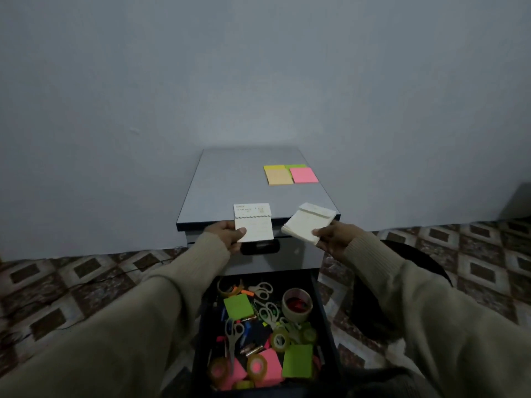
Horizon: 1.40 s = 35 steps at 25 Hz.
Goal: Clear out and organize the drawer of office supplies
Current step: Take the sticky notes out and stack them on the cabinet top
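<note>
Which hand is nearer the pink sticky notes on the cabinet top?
Right. The right hand, holding a white notepad, is just below the pink sticky notes; the left hand, holding another white pad, is further off to their left.

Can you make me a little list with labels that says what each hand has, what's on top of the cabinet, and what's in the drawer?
left hand: holds a white notepad, upright
right hand: holds a cream paper pad, tilted
cabinet top: orange, pink, yellow and green sticky notes grouped together
drawer: open, jumbled with scissors, tape rolls, green sticky pads
</note>
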Tool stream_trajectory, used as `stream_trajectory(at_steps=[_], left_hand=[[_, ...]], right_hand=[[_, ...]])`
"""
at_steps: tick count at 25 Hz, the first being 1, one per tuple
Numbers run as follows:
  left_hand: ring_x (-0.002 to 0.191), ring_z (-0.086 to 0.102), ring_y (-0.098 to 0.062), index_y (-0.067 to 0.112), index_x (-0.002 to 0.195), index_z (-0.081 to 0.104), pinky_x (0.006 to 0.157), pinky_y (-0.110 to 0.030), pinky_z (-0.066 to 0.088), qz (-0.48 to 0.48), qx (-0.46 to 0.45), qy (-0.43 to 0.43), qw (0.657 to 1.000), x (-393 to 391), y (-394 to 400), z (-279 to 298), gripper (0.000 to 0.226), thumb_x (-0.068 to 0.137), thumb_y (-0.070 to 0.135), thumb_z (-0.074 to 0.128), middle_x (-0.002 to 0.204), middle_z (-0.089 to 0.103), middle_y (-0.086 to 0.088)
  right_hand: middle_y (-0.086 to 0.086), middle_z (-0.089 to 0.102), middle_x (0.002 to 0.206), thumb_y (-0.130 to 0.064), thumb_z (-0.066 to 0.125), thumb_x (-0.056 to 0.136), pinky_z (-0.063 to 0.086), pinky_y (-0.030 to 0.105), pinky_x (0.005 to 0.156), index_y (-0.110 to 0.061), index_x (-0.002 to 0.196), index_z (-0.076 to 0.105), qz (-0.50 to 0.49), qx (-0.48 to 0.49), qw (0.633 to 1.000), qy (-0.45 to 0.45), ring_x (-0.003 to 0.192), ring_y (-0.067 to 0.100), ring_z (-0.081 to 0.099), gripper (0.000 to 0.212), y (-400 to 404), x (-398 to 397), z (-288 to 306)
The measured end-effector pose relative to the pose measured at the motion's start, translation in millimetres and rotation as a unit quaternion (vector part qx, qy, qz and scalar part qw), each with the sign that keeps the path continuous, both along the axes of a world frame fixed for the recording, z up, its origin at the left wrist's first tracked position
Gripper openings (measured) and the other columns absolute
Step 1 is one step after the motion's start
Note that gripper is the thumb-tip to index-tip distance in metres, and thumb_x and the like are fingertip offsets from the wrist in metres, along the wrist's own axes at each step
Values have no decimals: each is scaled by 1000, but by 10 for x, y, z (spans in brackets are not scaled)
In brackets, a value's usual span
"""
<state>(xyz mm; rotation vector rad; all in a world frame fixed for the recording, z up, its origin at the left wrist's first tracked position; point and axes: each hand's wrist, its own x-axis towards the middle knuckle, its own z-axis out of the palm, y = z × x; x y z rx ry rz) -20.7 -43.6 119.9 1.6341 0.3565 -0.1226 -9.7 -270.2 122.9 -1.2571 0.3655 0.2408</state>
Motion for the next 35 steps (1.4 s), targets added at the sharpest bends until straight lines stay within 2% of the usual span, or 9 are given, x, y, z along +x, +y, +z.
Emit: stream_trajectory(at_steps=[5, 8, 10, 13, 17, 24, 29, 32, 35], left_hand=[[58, 54, -13, 7, 108, 60, 49, -15, 51, 34, 29, -30, 999, 490, -2, 198, 25, 84, 6, 66, 85, 62, -7], [61, 57, -16, 7, 106, 61, 47, -15, 53, 30, 27, -23, 999, 774, -3, 287, 26, 81, 3, 68, 91, 61, -9], [60, 58, -18, 4, 110, 60, 46, -17, 54, 21, 21, -21, 999, 980, 9, 328, 31, 81, 0, 67, 90, 61, -11], [59, 57, -19, 0, 115, 58, 46, -19, 54, 4, 18, -17, 1000, 1291, -1, 332, 35, 81, -4, 65, 79, 60, -10], [51, 58, -18, -3, 116, 57, 44, -18, 53, -11, 11, -25, 1000, 1603, -37, 299, 34, 82, -7, 62, 73, 58, -10], [35, 57, -6, -3, 117, 57, 44, -17, 53, -33, 17, -16, 999, 2032, -20, 260, 35, 83, -5, 63, 74, 59, -10], [34, 56, -7, -3, 118, 58, 43, -17, 53, -51, 21, -12, 998, 2178, -107, 290, 36, 82, -5, 64, 71, 59, -10], [37, 57, -9, -3, 117, 58, 42, -16, 52, -40, 28, -12, 999, 2297, -181, 295, 35, 82, -3, 65, 69, 59, -10], [29, 50, -5, -6, 114, 59, 38, -14, 46, -39, 54, -18, 998, 2404, -357, 247, 33, 82, -1, 65, 45, 58, -4]], right_hand=[[15, 60, 118, -1, 57, 88, 50, 34, 92, -6, 110, 60, 24, -197, 980, 10, 98, 24, 57, 22, -201, 690, 216], [9, 60, 79, -6, 59, 88, 50, 28, 66, -2, 117, 59, 7, -267, 964, 3, 67, 18, 55, 29, -263, 1063, 348], [11, 62, 85, -2, 58, 88, 46, 23, 52, 1, 119, 57, -20, -254, 967, -6, 65, 17, 54, 31, -273, 1306, 407], [8, 64, 98, 1, 55, 89, 54, 19, 60, 1, 122, 56, -19, -272, 962, -31, 72, 17, 56, 34, -315, 1678, 395], [5, 55, 73, 4, 57, 87, 45, 17, 50, 3, 120, 59, -57, -284, 956, -48, 61, 15, 50, 32, -311, 2142, 322], [3, 54, 84, 6, 55, 86, 47, 10, 41, -1, 126, 53, 4, -329, 942, -60, 70, 12, 53, 40, -433, 2668, 145], [12, 64, 119, -22, 69, 83, 45, 25, 95, -3, 118, 62, -28, -568, 822, -9, 110, 26, 59, 40, -366, 2914, 30], [14, 57, 126, -23, 70, 82, 41, 30, 98, 0, 124, 53, -70, -529, 845, -26, 119, 28, 53, 51, -333, 2874, 66], [13, 48, 134, -24, 71, 81, 38, 36, 102, -5, 131, 41, -124, -469, 872, -73, 126, 29, 44, 62, -346, 2876, 74]])
